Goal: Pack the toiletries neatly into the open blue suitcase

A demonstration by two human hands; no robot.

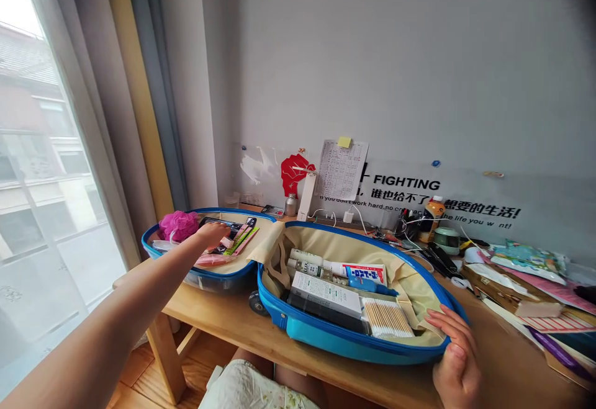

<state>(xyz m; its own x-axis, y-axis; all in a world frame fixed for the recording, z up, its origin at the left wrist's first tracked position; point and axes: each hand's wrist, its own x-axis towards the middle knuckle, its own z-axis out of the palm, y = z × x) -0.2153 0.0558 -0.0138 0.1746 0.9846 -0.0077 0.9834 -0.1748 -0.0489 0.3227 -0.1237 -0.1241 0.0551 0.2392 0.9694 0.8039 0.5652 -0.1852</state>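
Note:
An open blue suitcase with beige lining lies spread on the wooden table, in a left half (228, 211) and a right half (326, 342). My left hand (213, 234) reaches into the left half, fingers curled down beside a small pale pink piece (227, 242); what they hold is unclear. Around it are a magenta bath puff (179, 226) and flat packages with a pink-and-green one (242, 240). My right hand (456, 353) grips the right half's rim, thumb outside. Inside that half lie cotton swabs (387, 318), a white box (326, 294), small bottles (310, 268) and a toothpaste box (363, 272).
Behind the suitcase stand a white lamp (306, 197), a small metallic bottle (291, 204) and an orange-labelled bottle (433, 216). Cables, papers and a purple pen-like object (559, 352) crowd the table's right side. Curtains (139, 86) and a window are on the left.

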